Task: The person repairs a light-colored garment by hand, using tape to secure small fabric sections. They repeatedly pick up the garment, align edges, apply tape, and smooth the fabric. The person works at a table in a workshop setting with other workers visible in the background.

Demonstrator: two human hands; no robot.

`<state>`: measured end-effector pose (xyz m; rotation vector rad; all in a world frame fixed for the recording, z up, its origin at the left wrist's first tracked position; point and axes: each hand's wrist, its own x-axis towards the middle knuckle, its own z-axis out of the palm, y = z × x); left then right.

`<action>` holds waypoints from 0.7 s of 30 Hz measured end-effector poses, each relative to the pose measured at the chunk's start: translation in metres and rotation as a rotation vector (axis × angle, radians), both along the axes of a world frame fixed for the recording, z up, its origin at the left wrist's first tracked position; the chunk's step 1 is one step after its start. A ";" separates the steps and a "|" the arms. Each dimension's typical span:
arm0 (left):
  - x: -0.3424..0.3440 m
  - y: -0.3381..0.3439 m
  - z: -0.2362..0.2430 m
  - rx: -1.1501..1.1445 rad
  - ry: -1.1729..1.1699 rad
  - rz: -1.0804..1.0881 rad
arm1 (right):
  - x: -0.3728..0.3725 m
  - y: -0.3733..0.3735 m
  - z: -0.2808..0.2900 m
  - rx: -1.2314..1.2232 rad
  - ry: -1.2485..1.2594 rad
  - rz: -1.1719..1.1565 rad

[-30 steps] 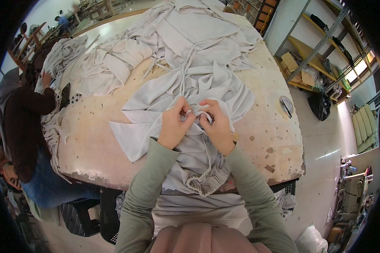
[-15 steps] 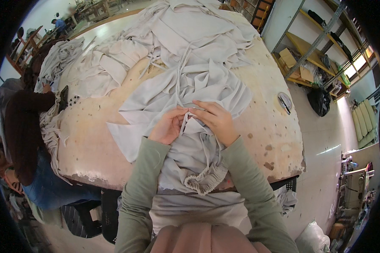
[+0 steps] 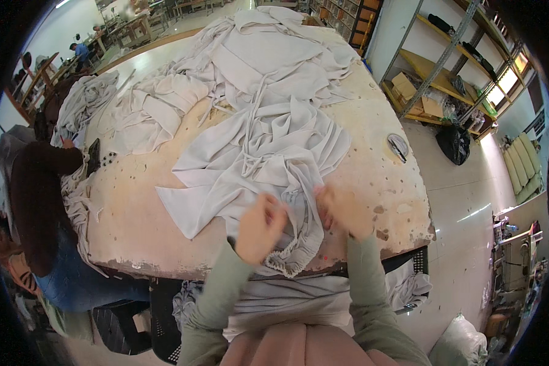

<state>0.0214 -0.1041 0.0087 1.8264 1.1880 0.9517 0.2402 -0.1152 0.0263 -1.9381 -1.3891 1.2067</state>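
A crumpled light grey garment (image 3: 268,152) lies spread on a worn beige table (image 3: 140,226), its ribbed hem hanging over the near edge. My left hand (image 3: 259,229) is blurred and rests on the garment near that edge, fingers curled around a fold of cloth. My right hand (image 3: 341,210) is also blurred and grips the fabric just to the right, close to the table's near edge. Both arms wear olive green sleeves.
More grey garments (image 3: 274,55) are heaped at the far end and left (image 3: 146,110). A person in a dark top (image 3: 36,189) sits at the table's left side. A small round dish (image 3: 398,146) sits near the right edge. Shelving (image 3: 445,67) stands right.
Both hands have slid toward me, from the middle of the garment to its near hem, and moved apart. The garment has been dragged nearer the table's edge.
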 end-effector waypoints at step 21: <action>-0.123 -0.012 0.092 -0.645 0.343 -1.023 | 0.072 -0.058 0.100 -0.259 0.166 1.135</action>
